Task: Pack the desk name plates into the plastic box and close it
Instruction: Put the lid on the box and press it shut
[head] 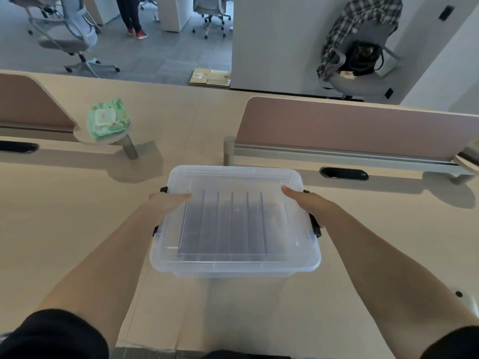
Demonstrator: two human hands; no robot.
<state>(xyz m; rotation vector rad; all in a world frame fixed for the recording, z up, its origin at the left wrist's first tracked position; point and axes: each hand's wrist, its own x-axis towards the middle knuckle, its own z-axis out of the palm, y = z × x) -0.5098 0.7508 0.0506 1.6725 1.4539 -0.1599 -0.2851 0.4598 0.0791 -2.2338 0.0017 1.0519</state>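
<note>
On a beige office desk [77, 229], left hand [168, 203] and right hand [308, 203] seemingly grip the closed plastic box [233, 265].

The clear plastic box [233, 224] has black latches [315, 227].

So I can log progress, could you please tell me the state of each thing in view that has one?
Clear plastic box: lid on.
Clear acrylic name plates: inside, standing in a row.
Black side latches: cannot tell if clipped.
Left hand: grips box's left edge.
Right hand: grips box's right edge.
Green wipes pack: flap closed.
</note>
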